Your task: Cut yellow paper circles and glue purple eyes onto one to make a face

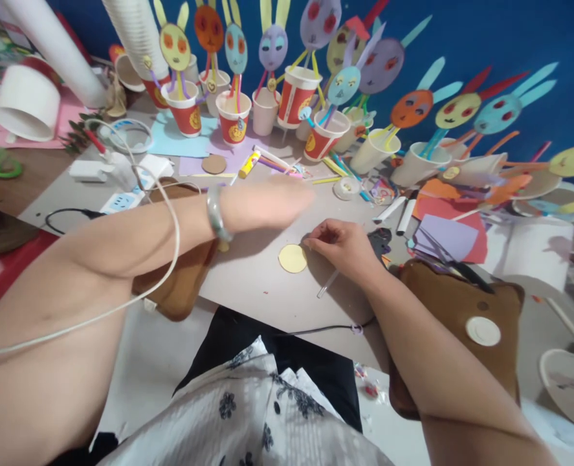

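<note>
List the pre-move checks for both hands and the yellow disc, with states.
1. Yellow disc lying on the table, in view: ok.
2. Right hand beside the disc: ok, at its right edge.
3. Right fingertips gripping something: cannot tell, too small.
4. Left hand not covering the disc: ok; hand blurred.
5. White cable off the left forearm's line: not ok, crosses in front of it.
</note>
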### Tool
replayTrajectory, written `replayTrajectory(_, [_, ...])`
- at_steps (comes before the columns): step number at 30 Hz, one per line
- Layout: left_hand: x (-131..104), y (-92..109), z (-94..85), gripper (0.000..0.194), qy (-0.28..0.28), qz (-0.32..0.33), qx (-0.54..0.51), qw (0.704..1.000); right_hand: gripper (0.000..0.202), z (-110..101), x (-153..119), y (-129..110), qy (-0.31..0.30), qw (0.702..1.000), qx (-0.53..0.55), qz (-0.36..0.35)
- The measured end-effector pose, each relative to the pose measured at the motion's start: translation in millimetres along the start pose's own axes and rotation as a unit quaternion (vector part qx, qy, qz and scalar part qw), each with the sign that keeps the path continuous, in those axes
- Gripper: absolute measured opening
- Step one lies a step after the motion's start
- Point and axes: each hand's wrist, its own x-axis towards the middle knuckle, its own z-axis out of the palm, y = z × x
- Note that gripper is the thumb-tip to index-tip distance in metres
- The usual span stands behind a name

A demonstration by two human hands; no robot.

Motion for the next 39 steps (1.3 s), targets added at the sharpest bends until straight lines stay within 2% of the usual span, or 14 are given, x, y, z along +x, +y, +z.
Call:
replayTrajectory(1, [-10, 9, 4.2, 0.031, 0.031, 0.026, 0.007, 0.999, 0.012, 0, 0, 0, 0.0, 1.0, 0.0, -0.001])
replayTrajectory(3, [-28, 29, 17.1, 0.028, -0.008, 0.047, 0.026, 0.999, 0.012, -1, 0, 0, 0.006, 1.0, -0.01, -0.011])
replayTrajectory(5, [-39, 49, 32.4, 0.027, 0.008, 0.086, 0.06, 0.994, 0.013, -2, -1, 0, 0.012, 0.999, -0.03, -0.03])
replayTrajectory(7, [-44, 65, 45.2, 0.028, 0.023, 0.134, 0.099, 0.986, 0.015, -3, -1, 1, 0.017, 0.996, -0.06, -0.056])
replayTrajectory(10, [-45, 77, 57.5, 0.035, 0.046, 0.132, 0.173, 0.975, 0.016, -2, -2, 4, 0.023, 0.987, -0.122, -0.097])
replayTrajectory(13, [-42, 79, 66.8, 0.036, 0.034, 0.128, 0.182, 0.974, 0.016, 1, -2, 9, 0.032, 0.974, -0.184, -0.128])
replayTrajectory(18, [-35, 79, 79.6, 0.03, 0.034, 0.142, 0.133, 0.98, 0.021, 6, 0, 17, 0.053, 0.948, -0.263, -0.173])
replayTrajectory(21, [-31, 82, 81.7, 0.029, 0.049, 0.136, 0.119, 0.982, 0.027, 6, -1, 17, 0.07, 0.927, -0.314, -0.192])
replayTrajectory(23, [-30, 84, 80.7, 0.03, 0.056, 0.127, 0.127, 0.982, 0.028, 5, -2, 14, 0.059, 0.918, -0.338, -0.201])
replayTrajectory(27, [-29, 85, 77.5, 0.034, 0.049, 0.11, 0.151, 0.981, 0.023, 2, -5, 10, 0.024, 0.922, -0.331, -0.2])
replayTrajectory(31, [-30, 84, 78.8, 0.035, 0.062, 0.082, 0.17, 0.98, 0.023, 0, -5, 7, 0.033, 0.935, -0.309, -0.173])
replayTrajectory(35, [-30, 82, 85.0, 0.038, 0.122, 0.061, 0.193, 0.972, 0.019, -18, -11, -2, 0.088, 0.935, -0.305, -0.16])
replayTrajectory(39, [-29, 76, 89.6, 0.04, 0.154, 0.063, 0.166, 0.972, 0.017, -58, -26, -20, 0.172, 0.936, -0.279, -0.13])
